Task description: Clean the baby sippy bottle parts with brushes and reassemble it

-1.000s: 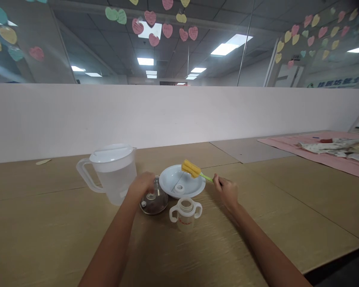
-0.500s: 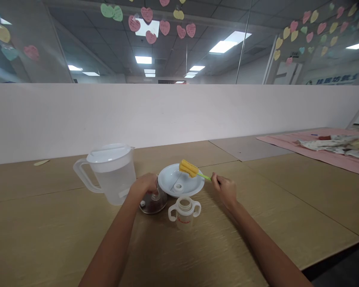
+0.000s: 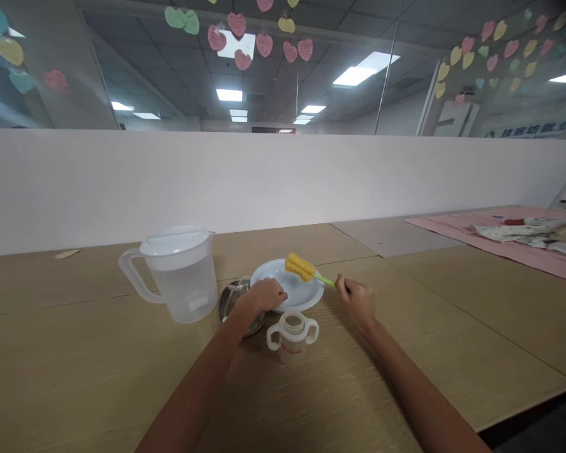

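Observation:
My right hand point(image 3: 358, 299) is closed round the green handle of a bottle brush; its yellow sponge head point(image 3: 300, 267) hangs over the white dish point(image 3: 311, 301). My left hand point(image 3: 266, 294) reaches over the dish's left side, fingers pinched together near its middle. Whatever is in them is hidden, and so is the white ring that lay there. A thin straw-like line shows just beyond the fingertips. Partly under my left wrist, a round metal dish point(image 3: 224, 302) holds clear small parts point(image 3: 242, 285). Nearest me, a two-handled baby bottle point(image 3: 293, 340) stands upright without a lid.
A lidded clear plastic pitcher point(image 3: 183, 277) stands on the left of the wooden table point(image 3: 99, 365). A pink cloth point(image 3: 448, 225) with crumpled fabric point(image 3: 523, 231) lies far right. A low white wall point(image 3: 264, 182) runs along the back, under glass with heart-shaped notes.
My left hand has moved right, from the metal dish to the white dish, and now covers the white ring. The clear parts in the metal dish have come into view. The brush stays in place.

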### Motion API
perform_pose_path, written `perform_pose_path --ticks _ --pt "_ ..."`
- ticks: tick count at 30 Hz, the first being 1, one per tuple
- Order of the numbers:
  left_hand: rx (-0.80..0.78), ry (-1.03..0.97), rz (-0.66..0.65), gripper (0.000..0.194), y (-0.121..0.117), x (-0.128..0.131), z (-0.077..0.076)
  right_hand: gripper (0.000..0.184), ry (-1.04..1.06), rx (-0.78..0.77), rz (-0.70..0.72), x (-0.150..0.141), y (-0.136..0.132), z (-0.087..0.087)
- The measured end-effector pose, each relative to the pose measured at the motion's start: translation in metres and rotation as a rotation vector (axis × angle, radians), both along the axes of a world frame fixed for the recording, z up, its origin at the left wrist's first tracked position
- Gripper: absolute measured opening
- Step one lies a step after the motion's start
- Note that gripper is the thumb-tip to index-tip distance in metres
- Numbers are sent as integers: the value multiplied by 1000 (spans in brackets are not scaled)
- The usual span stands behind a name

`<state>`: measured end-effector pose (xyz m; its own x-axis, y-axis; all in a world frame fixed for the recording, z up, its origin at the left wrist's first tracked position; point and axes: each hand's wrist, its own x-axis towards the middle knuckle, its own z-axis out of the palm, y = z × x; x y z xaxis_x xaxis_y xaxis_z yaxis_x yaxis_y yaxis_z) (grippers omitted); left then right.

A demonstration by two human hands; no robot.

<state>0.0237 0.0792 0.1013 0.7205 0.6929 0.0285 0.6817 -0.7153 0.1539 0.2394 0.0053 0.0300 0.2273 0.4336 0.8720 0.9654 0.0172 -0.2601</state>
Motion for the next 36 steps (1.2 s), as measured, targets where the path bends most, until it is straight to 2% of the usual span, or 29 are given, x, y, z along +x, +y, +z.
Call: perform_pose_path --ticks 5,15,22,26,28,31,33,36 --pt "-62 20 40 33 4 -3 -3 57 -16 -10 -10 1 1 -1" --pt "-101 -44 22 14 5 -3 3 56 -6 -11 -3 2 1 -2" --pt "-145 -155 -20 25 10 -21 28 56 28 9 11 2 1 -2" --pt "-183 -334 -32 30 7 -33 46 57 58 0 57 1 1 -4" --pt "-241 -442 -84 31 0 -36 55 59 96 -22 70 0 1 -4" --pt "-356 -532 -213 31 -15 -33 67 62 138 -64 10 1 2 -4" --pt "-393 -580 -267 30 -23 -29 70 62 141 -94 -24 1 3 -4" --pt "-311 -666 -263 27 -22 -21 63 61 161 -102 22 0 3 -5"
